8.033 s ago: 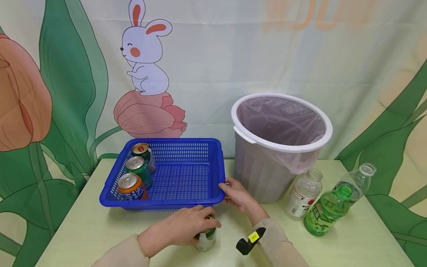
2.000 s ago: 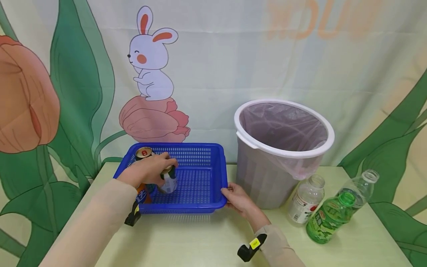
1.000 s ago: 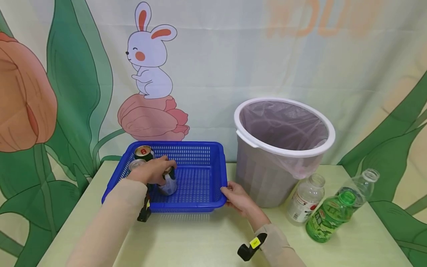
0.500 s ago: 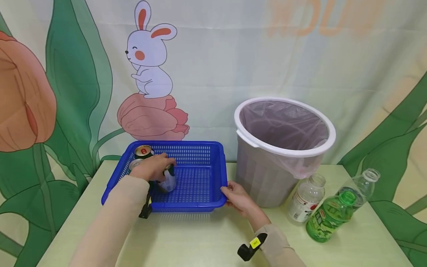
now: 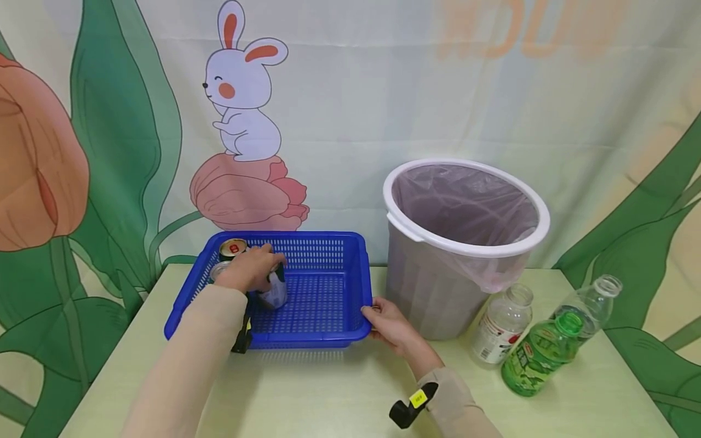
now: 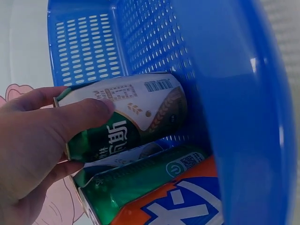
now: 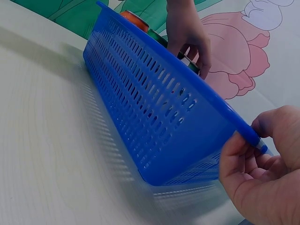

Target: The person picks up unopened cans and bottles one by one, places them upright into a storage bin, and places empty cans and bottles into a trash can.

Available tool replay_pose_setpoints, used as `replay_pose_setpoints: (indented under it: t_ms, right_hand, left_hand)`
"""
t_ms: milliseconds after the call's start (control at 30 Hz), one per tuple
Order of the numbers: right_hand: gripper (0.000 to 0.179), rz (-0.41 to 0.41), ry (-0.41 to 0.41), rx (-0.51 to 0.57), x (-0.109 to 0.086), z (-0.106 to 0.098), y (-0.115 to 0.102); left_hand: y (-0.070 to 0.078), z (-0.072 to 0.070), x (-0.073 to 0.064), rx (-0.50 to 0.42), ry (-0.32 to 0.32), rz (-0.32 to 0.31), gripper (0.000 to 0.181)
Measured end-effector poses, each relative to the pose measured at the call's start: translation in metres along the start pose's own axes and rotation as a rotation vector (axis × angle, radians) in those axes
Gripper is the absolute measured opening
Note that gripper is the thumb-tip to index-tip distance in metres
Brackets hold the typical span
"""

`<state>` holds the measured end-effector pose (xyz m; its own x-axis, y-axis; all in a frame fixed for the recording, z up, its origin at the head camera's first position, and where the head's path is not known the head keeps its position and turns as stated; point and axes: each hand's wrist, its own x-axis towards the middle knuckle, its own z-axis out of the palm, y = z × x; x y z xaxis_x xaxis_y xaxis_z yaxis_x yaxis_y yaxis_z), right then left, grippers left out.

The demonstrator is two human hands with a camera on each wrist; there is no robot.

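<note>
My left hand [image 5: 251, 267] holds a green-and-white drink can [image 6: 136, 112] by its top, inside the blue plastic basket [image 5: 323, 336]. In the left wrist view the thumb lies along the can's side. Several other cans stand along the basket's left side: one with a gold top [image 5: 233, 247], a green can [image 6: 140, 180] and an orange-and-blue can [image 6: 187, 199]. The orange can is hidden behind my sleeve in the head view. My right hand [image 5: 390, 322] pinches the basket's right rim, thumb on top and fingers curled beneath, as the right wrist view [image 7: 262, 164] shows.
Right of the basket stands a grey bin [image 5: 427, 286] with a white rim and a plastic liner. Beside it are a clear bottle with a white label [image 5: 498, 331], a green bottle [image 5: 539, 356] and another clear bottle [image 5: 597, 298]. A printed curtain [image 5: 339, 121] hangs behind the table [image 5: 306, 395].
Eight seconds ago my left hand gripped the can on the table before the basket; it has since brought it inside. Over the last second the can has shifted slightly. My right hand keeps its grip.
</note>
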<state>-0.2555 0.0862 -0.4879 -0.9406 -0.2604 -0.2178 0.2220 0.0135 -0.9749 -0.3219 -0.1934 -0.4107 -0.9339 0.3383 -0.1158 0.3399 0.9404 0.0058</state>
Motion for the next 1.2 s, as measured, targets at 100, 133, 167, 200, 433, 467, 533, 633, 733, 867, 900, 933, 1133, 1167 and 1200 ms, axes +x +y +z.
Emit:
replay_pose_setpoints:
  t_ms: [100, 133, 167, 200, 433, 467, 533, 633, 733, 867, 900, 933, 1133, 1167, 1200]
  right_hand:
    - [0.025, -0.002, -0.004, -0.009, 0.000, 0.000, 0.000]
    - [0.025, -0.001, -0.005, -0.010, -0.001, 0.000, -0.001]
    - [0.026, -0.001, -0.005, -0.009, -0.001, 0.000, -0.002]
    - [0.027, -0.001, -0.007, -0.009, -0.001, 0.000, -0.002]
    - [0.027, 0.005, 0.003, -0.005, -0.003, 0.001, -0.003]
    - [0.027, 0.003, 0.001, -0.007, -0.003, 0.001, -0.002]
    - [0.027, 0.003, -0.003, -0.002, -0.003, 0.001, -0.002]
    - [0.027, 0.001, -0.007, 0.005, -0.002, 0.001, -0.002]
    - [0.026, -0.003, -0.006, 0.002, -0.001, 0.000, -0.001]
    - [0.025, -0.005, -0.002, 0.003, 0.000, 0.000, -0.001]
    - [0.023, -0.001, -0.001, 0.008, 0.000, 0.000, 0.000]
    - [0.024, -0.004, -0.002, 0.007, 0.000, 0.000, 0.000]
    - [0.026, -0.010, -0.008, 0.013, 0.000, -0.001, 0.001]
    - [0.025, -0.009, -0.007, 0.015, 0.001, -0.001, 0.002]
    - [0.024, -0.009, -0.005, 0.017, 0.001, -0.001, 0.002]
  left_hand:
    - [-0.001, 0.000, 0.003, 0.007, 0.019, -0.005, 0.059]
    - [-0.002, 0.001, 0.004, 0.004, 0.025, -0.007, 0.060]
    - [-0.003, 0.002, 0.006, 0.002, 0.030, -0.009, 0.060]
    - [-0.003, 0.003, 0.007, -0.002, 0.035, -0.010, 0.060]
    - [-0.007, 0.008, 0.012, 0.028, 0.088, -0.022, 0.061]
    - [-0.007, 0.009, 0.012, 0.036, 0.093, -0.027, 0.062]
    - [-0.007, 0.009, 0.013, 0.043, 0.102, -0.034, 0.064]
    - [-0.008, 0.008, 0.015, 0.035, 0.106, -0.041, 0.067]
    - [-0.009, 0.007, 0.016, 0.022, 0.109, -0.048, 0.065]
    - [-0.009, 0.005, 0.018, 0.019, 0.101, -0.057, 0.066]
    - [-0.009, 0.005, 0.019, 0.018, 0.097, -0.060, 0.066]
    - [-0.009, 0.005, 0.020, 0.017, 0.092, -0.065, 0.066]
    - [-0.008, 0.007, 0.024, -0.010, 0.089, -0.104, 0.065]
    - [-0.008, 0.007, 0.025, -0.014, 0.092, -0.110, 0.064]
    - [-0.008, 0.007, 0.025, -0.015, 0.096, -0.114, 0.063]
